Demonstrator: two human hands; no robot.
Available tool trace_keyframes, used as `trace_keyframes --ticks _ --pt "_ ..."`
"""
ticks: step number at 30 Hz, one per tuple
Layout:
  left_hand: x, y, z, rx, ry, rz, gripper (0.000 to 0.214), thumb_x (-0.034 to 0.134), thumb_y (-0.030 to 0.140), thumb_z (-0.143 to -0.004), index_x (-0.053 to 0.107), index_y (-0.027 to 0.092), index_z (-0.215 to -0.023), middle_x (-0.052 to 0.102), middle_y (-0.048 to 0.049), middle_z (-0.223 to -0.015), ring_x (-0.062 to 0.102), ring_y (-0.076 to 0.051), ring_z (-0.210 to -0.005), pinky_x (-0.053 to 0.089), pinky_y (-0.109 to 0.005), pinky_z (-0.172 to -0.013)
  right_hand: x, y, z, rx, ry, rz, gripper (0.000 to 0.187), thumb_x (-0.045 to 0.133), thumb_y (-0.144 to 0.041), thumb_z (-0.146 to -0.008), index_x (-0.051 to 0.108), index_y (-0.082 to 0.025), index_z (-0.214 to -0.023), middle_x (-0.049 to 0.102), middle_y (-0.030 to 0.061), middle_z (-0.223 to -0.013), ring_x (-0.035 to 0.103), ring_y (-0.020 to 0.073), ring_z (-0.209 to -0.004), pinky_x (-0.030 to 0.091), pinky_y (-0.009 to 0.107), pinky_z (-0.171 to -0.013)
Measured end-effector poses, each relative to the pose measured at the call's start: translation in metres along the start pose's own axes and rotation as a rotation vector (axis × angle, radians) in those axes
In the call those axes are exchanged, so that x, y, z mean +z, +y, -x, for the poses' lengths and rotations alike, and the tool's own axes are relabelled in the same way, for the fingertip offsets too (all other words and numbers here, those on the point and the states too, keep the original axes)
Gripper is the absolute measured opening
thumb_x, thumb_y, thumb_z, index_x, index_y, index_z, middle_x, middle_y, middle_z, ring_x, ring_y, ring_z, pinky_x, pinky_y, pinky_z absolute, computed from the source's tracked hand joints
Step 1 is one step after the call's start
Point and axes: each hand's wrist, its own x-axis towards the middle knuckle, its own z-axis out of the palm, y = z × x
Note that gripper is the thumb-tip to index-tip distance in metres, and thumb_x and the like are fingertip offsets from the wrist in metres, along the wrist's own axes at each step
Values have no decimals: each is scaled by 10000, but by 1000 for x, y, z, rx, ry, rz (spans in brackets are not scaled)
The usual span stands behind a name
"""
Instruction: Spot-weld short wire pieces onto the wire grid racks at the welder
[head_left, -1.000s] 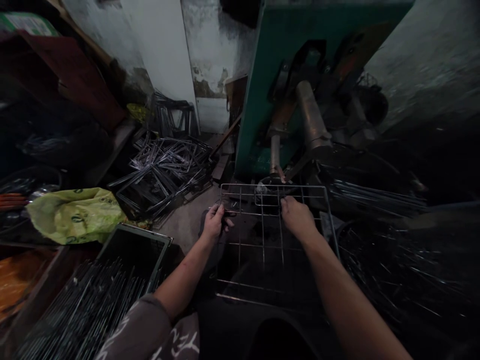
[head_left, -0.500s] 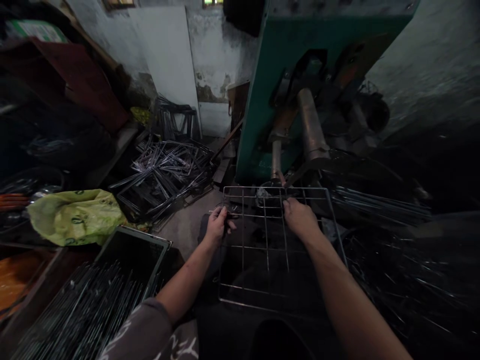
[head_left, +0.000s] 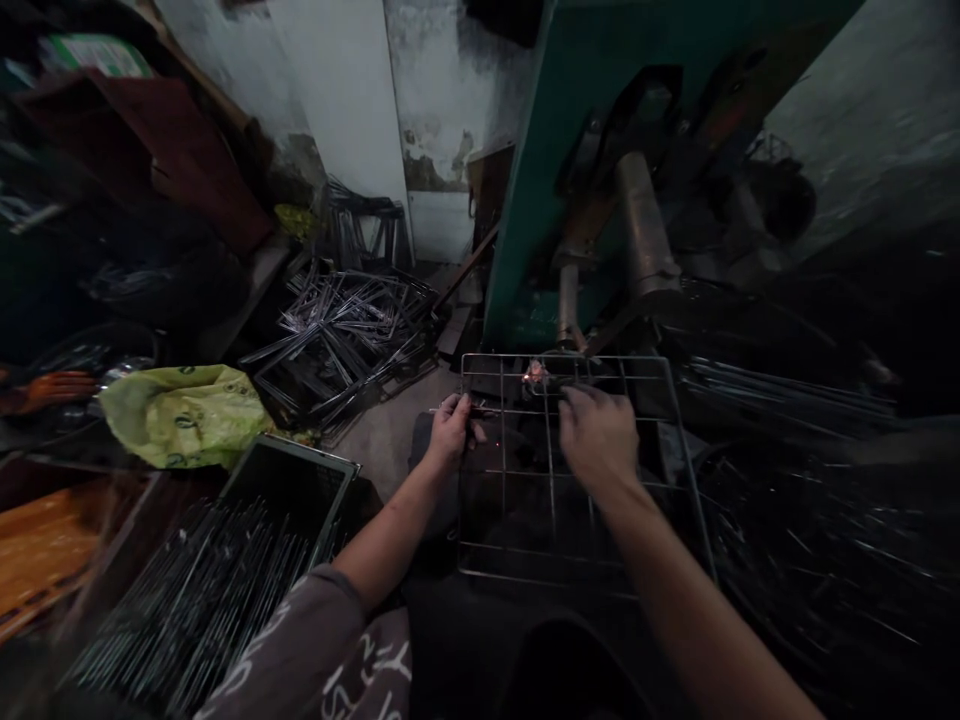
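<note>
A rectangular wire grid [head_left: 551, 470] of thin metal rods lies in front of me, its far edge just below the metal electrode [head_left: 568, 300] of a green machine [head_left: 517, 250]. At the grid's left side my left hand [head_left: 448, 435] is closed on thin metal wires, whose ends stick out on both sides of the fingers. My right hand [head_left: 600, 435] reaches over the grid's upper middle, its bent fingers closed at a wire near the electrode. Those fingertips are dark and partly hidden. An orange glow [head_left: 535, 375] shows beside the electrode, with a tiny red spark lower down.
A tangled pile of wire frames [head_left: 352, 320] lies on the floor by the wall. A crate [head_left: 330, 490] and many loose rods [head_left: 202, 600] are at lower left, beside a yellow sack [head_left: 187, 415]. At far left, an orange-gloved hand [head_left: 60, 388] belongs to another person. More rods [head_left: 787, 385] lie right.
The view has shifted, moving the scene slightly right and up. An orange glow and a spark have appeared by the electrode. My right hand's fingers have shifted slightly on the grid.
</note>
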Motion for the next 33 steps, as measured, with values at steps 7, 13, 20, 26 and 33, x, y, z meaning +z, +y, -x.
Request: trace_keyframes --ticks 7,13,20,26,33 --pt "3 1 5 -140 -48 -11 476 552 619 -760 455 173 -896 695 -63 -771 592 -125 -407 307 -161 -306 22 -14 -1 -64 103 64 197 492 -231 -878 679 -181 -912 636 77 -1078 416 227 -863 267 343 -719" --pt "4 5 7 -166 -108 44 451 497 599 -809 478 149 -845 702 -105 -700 488 -95 -315 232 -173 -295 14 -13 -11 -142 17 173 184 489 -229 -875 656 -187 -811 595 93 -825 381 228 -841 206 345 -696" --pt "12 -8 17 -112 -148 6 517 551 666 -717 474 164 -815 689 -61 -636 378 -55 -262 160 -176 -294 14 1 9 -107 -69 176 163 510 -243 -862 659 -194 -818 578 83 -800 378 222 -830 202 341 -691" --pt "37 -11 6 -96 -225 43 512 576 661 -700 482 168 -797 672 -49 -598 373 -59 -259 177 -189 -307 2 19 9 -14 -61 200 201 491 -288 -878 654 -189 -814 584 93 -821 390 238 -851 213 342 -686" --pt "56 -14 -9 -100 -253 62 536 585 682 -682 469 169 -785 666 -39 -580 346 -48 -249 195 -185 -299 -4 34 -6 31 -87 213 216 469 -288 -890 658 -194 -846 589 89 -834 407 233 -841 210 335 -670"
